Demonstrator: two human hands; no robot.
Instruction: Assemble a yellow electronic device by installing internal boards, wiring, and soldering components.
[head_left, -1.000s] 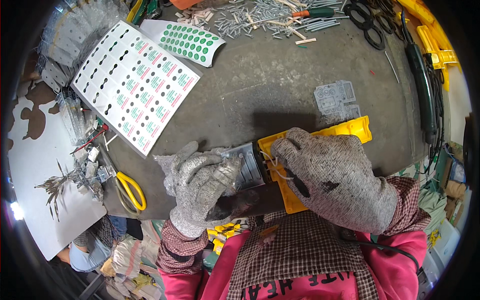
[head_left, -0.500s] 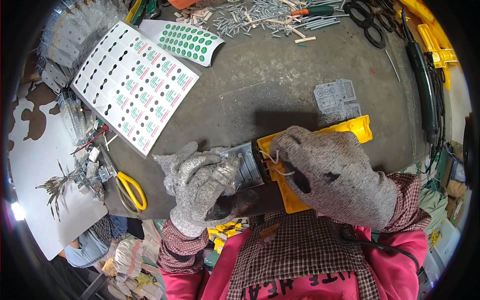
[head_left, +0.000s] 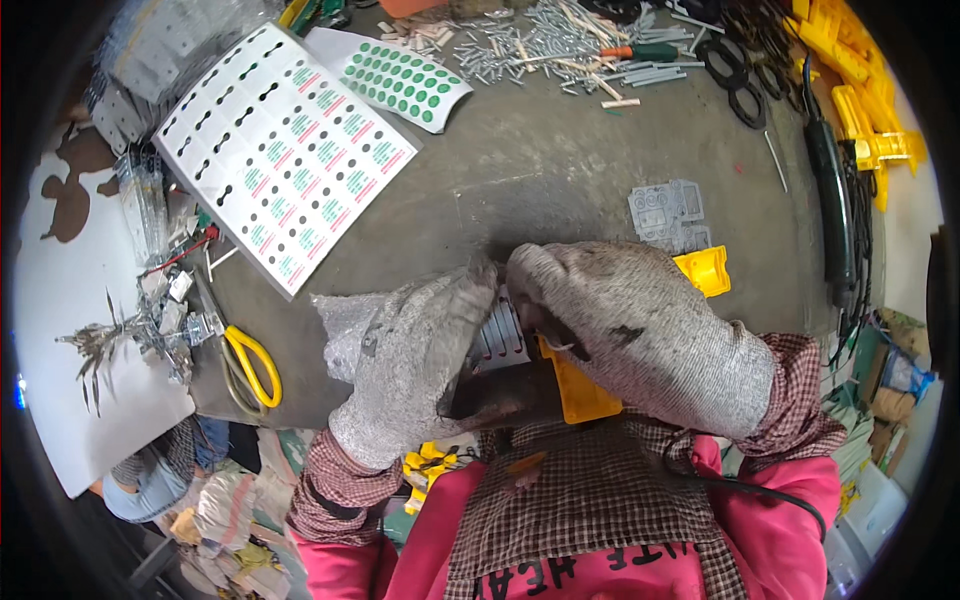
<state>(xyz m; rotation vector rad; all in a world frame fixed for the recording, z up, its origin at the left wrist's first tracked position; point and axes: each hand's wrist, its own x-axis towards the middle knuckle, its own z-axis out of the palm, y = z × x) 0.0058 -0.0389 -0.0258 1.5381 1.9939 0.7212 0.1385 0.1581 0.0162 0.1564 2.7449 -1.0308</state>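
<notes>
Facing each other, fingertips nearly meeting: two hands in grey knit gloves.

Left hand (head_left: 405, 345): fingers bent inward; whether it grips anything cannot be told, the fingertips being blurred.

Right hand (head_left: 640, 340): thumb and fingers drawn together in a pinching shape; what lies between them is hidden.

Yellow casing (head_left: 582, 388): plastic, largely covered by the right hand; one corner shows under the palm, another yellow portion past the knuckles.

Pale wire (head_left: 566, 347): short length, just beside the right thumb.

Silver ribbed part (head_left: 502, 340): metal, in the gap between the hands, partly covered by both.

Clear plastic wrap (head_left: 342, 330): crumpled, at the left hand's outer side.

Scissors (head_left: 255, 368): yellow-handled, farther out left of the left hand.

Sticker sheet (head_left: 285, 160): white, printed, beyond the left hand and to its left.

Oval-sticker sheet (head_left: 405, 85): green ovals, farther beyond the left hand.

Grey cut-out sheet (head_left: 668, 215): thin, just beyond the right hand.

Screws (head_left: 540, 45): loose heap, well beyond both hands.

Screwdriver (head_left: 652, 53): orange-and-green handle, well beyond the right hand.

Black rings (head_left: 745, 105): beyond the right hand, to its right.
</notes>
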